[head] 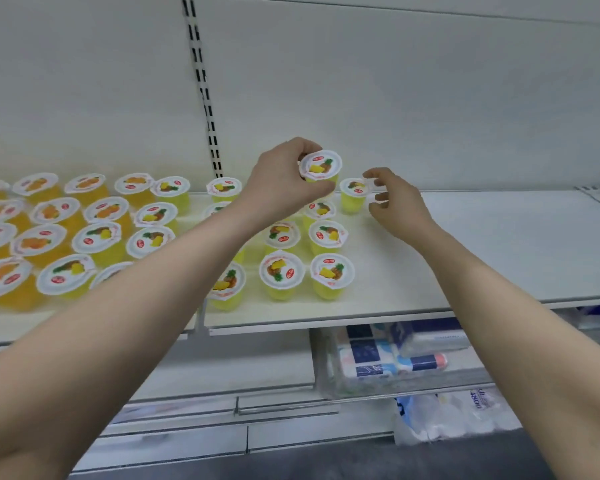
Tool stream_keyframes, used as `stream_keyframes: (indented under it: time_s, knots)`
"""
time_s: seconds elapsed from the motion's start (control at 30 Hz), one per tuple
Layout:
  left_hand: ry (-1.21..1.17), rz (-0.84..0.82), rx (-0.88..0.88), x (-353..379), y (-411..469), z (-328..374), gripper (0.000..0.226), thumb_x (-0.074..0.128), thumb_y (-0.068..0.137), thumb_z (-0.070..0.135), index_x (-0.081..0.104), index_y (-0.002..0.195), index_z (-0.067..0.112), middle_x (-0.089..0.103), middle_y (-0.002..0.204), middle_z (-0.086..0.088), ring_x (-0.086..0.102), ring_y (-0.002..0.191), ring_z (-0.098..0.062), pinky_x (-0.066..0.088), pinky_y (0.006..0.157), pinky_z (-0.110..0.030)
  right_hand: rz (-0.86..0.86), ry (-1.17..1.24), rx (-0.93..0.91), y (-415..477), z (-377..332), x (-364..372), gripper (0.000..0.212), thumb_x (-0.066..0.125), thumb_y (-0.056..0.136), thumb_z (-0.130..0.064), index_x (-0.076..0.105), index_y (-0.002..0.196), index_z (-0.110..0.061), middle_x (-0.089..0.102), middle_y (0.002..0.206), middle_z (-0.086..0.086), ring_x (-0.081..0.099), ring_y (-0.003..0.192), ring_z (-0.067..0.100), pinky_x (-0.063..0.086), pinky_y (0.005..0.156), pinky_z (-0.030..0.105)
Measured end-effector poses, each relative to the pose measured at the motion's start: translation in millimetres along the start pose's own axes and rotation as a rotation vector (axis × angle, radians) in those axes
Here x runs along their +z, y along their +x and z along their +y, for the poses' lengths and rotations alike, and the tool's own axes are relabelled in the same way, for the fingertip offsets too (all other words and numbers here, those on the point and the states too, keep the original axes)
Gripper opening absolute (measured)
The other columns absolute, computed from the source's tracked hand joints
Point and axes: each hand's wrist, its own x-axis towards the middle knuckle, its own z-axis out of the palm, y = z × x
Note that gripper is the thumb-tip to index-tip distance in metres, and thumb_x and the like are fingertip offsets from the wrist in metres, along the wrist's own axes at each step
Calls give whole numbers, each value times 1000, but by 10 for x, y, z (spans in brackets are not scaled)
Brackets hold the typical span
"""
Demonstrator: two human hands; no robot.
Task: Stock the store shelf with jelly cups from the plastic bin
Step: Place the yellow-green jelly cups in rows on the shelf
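Left hand (pixel 284 181) grips 1 cup (pixel 321 166) by its rim and sides, raised over the shelf (pixel 482 244) near the back. Right hand (pixel 395 199) is loosely curled and empty, just beside the back cup (pixel 353 195). Step: placing. Next move probably calls for lowering the cup upright into the back-row gap without nudging neighbours. Bin not in view.

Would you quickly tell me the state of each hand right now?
Left hand: holding a jelly cup.
Right hand: open, holding nothing.
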Motion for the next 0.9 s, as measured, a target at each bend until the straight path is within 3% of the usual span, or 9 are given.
stream_keyframes:
  time_s: [0.2, 0.33, 0.9]
  knots:
    - [328, -139, 86, 445, 186, 122, 49, 73, 70, 52, 64, 111, 26, 58, 108, 0, 54, 104, -21, 45, 89, -36, 110, -69, -38, -56, 128, -209, 56, 53, 87, -3, 45, 139, -21, 54, 128, 7, 57, 107, 21, 45, 93, 35]
    - [616, -191, 75, 683, 230, 97, 58, 63, 71, 64, 61, 115, 28, 59, 109, -1, 48, 112, -28, 38, 90, -42, 171, -74, -27, -75, 194, -319, 63, 48, 84, 4, 41, 142, -21, 52, 131, 5, 55, 112, 19, 40, 89, 27]
    - [747, -230, 60, 789, 221, 75, 75, 53, 69, 81, 61, 119, 26, 61, 116, 0, 49, 113, -28, 36, 91, -43, 172, -224, -156, -62, 156, -342, 61, 48, 88, 3, 38, 146, -13, 48, 141, 10, 50, 124, 28, 41, 102, 38]
